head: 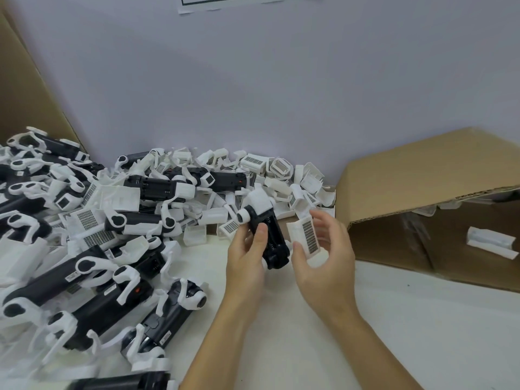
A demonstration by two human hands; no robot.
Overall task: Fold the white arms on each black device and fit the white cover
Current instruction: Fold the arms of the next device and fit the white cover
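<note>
The left hand (247,258) grips a black device (268,235) above the table (394,319), thumb laid along its dark body and fingers wrapped behind it. The device stands tilted, its white arms (254,205) at the upper end, away from the wrist, and a round black end pointing down toward the palm. Just to its right, the right hand (323,260) holds a white cover (306,237), pinched between thumb below and curled fingers behind; the cover's gridded label faces the camera. Cover and device sit side by side, close but not visibly touching.

Left of the left hand lies a large heap of black devices (92,277) with white arms spread out at many angles. Beyond both hands, against the pale wall (253,94), is a pile of loose white covers (281,175). To the right of the right hand an open cardboard box (422,175) lies on its side, with a white piece (491,242) inside it
</note>
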